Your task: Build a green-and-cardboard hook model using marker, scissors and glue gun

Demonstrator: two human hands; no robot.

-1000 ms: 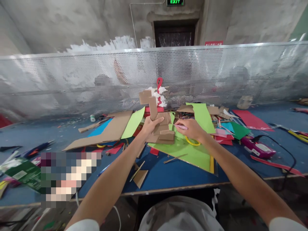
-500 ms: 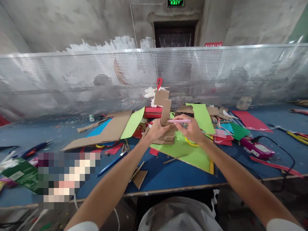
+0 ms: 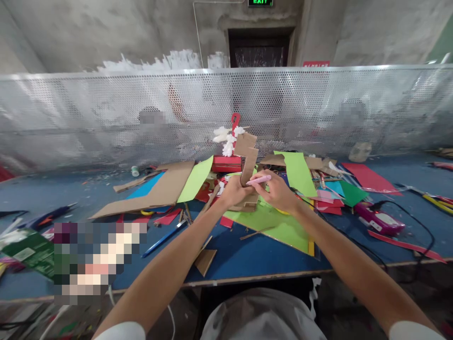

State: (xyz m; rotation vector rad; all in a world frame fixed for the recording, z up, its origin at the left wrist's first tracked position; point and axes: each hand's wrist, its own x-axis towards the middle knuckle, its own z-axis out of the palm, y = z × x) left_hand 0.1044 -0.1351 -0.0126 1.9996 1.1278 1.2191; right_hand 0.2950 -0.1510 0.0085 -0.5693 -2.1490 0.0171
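1. Cardboard cutout [image 3: 249, 163], snug in my left-hand grip [image 3: 236, 191], has drifted right since a second ago.
2. Right-hand grip [image 3: 275, 190] pinches a pink pen [image 3: 260, 179] beside it.
3. Clear tub [image 3: 360, 151]: can't tell what's inside.

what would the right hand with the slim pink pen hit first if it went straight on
Most likely the brown, angular cardboard piece held in the left hand, just past the slim pink pen in the right hand; depth is unclear, so the left hand itself could come first.
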